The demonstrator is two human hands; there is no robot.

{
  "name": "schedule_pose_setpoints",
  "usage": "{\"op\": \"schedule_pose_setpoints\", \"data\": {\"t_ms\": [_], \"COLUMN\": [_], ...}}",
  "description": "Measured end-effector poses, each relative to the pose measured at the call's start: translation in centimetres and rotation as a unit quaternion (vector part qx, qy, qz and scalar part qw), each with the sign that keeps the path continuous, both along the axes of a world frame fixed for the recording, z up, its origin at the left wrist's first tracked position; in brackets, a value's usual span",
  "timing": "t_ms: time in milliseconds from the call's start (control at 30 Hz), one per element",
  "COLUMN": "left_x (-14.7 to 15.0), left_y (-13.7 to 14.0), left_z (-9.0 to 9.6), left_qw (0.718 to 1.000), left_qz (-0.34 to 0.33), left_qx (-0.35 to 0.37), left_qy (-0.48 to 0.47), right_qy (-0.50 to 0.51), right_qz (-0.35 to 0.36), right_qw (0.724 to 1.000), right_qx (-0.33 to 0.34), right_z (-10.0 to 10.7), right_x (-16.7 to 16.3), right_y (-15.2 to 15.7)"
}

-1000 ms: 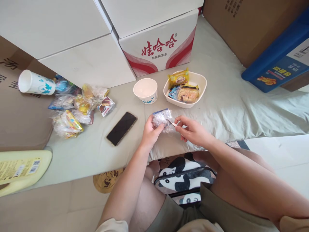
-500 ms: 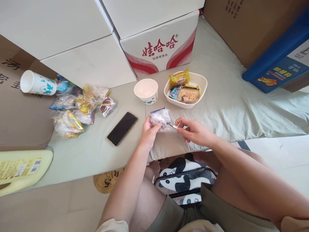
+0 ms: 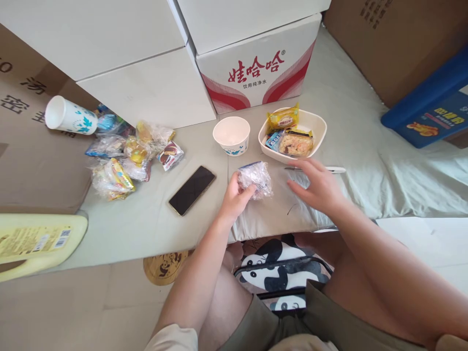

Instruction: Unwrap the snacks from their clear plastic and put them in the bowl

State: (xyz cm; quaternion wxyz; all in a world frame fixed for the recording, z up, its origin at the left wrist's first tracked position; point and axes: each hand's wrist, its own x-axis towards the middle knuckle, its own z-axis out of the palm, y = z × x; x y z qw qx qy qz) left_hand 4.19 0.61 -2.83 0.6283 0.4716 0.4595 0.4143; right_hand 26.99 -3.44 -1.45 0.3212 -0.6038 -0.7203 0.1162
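Since the earlier frame, the slim tool (image 3: 336, 169) has passed from the right hand's pinch to the surface (image 3: 153, 219), and the right hand (image 3: 317, 187) has opened. The wrapped packet (image 3: 258, 176) remains in the left hand (image 3: 236, 199), raised at the front of the surface. Its outer layer is clear film, crumpled and glossy, with a blue strip along the upper edge; the form is a small, roughly rectangular block.

Left hand: closed on the packet's near left corner, thumb laid across the face, fingers behind; forearm angled up and to the right. Right hand: empty, thumb and index finger spread apart, palm turned down and inward; forearm enters from the lower right. Contact between its fingers and the tool cannot be determined. The tool has a smooth white handle and a thin dark tip, and lies flat, passing behind the fingers.

Just beyond the tool is an off-white tray (image 3: 321, 125), rounded at the corners, with film-wrapped snacks (image 3: 297, 144) inside. To its left stands a round white bowl (image 3: 232, 147) with a blue leaf print. Nearer, a flat black phone (image 3: 192, 190) lies obliquely. The surface is covered in wrinkled grey-green fabric.
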Motion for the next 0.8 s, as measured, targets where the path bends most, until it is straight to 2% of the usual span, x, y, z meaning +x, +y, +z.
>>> {"op": "schedule_pose_setpoints", "data": {"t_ms": [67, 133, 300, 433, 500, 700, 800], "left_x": [0.0, -0.1, -0.2, -0.2, -0.2, -0.6, -0.5], "left_y": [-0.2, -0.3, -0.3, -0.3, -0.3, -0.2, -0.1], "left_z": [-0.1, -0.1, 0.3, 0.5, 0.5, 0.1, 0.1], "left_qw": [0.999, 0.997, 0.996, 0.995, 0.995, 0.991, 0.991], "left_qz": [-0.038, -0.069, -0.091, -0.097, -0.096, -0.124, -0.131], "left_qx": [0.013, 0.019, -0.005, -0.004, -0.001, 0.003, 0.010], "left_qy": [0.017, 0.023, 0.012, 0.027, 0.031, 0.042, 0.038], "right_qy": [0.044, 0.065, 0.089, 0.063, 0.048, 0.103, 0.156], "right_qz": [0.091, 0.132, 0.059, 0.128, 0.135, 0.062, 0.041], "right_qw": [0.995, 0.989, 0.994, 0.986, 0.982, 0.987, 0.980], "right_qx": [0.002, 0.008, 0.013, -0.084, -0.121, -0.104, -0.119], "right_z": [0.1, 0.1, 0.5, 0.8, 0.7, 1.1, 1.4], "right_x": [-1.4, -2.5, -2.8, -2.6, -2.8, -2.7, -2.4], "right_y": [-0.4, -0.7, -0.8, -1.1, -1.3, -1.3, -1.3]}}
